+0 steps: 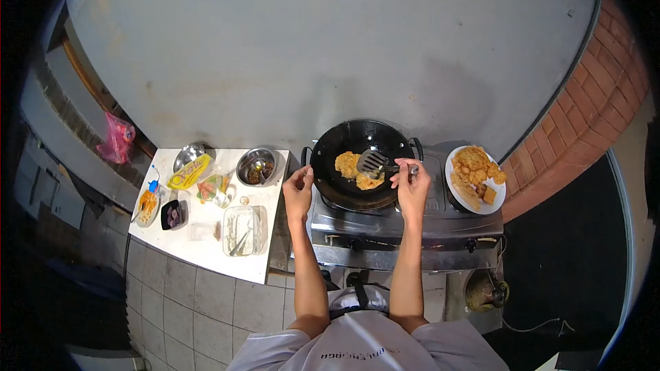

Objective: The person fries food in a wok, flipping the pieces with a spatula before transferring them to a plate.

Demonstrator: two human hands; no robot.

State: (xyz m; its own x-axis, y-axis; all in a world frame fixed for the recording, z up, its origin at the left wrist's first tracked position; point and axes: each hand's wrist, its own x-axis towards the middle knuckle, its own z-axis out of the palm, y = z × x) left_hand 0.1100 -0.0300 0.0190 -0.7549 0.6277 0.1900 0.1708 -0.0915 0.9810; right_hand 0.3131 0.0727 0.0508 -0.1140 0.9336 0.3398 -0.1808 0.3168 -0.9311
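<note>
My left hand (298, 192) is closed at the left loop handle of a black wok (364, 130), fingertips against it. In my right hand (412, 184) is a slotted spatula (372, 161), its dark blade angled down into the wok. Two golden fritters (347, 165) lie in the wok; the blade rests over the edge of the nearer fritter (369, 182) and covers part of it. The wok stands on a steel gas stove (385, 233).
On the stove's right side stands a white plate (474, 205) of fried food. The white table (206, 271) at left holds metal bowls (257, 167), a yellow packet (188, 173), a glass container (242, 231) with a utensil, and a black dish (173, 215). A gas cylinder (487, 291) sits below right.
</note>
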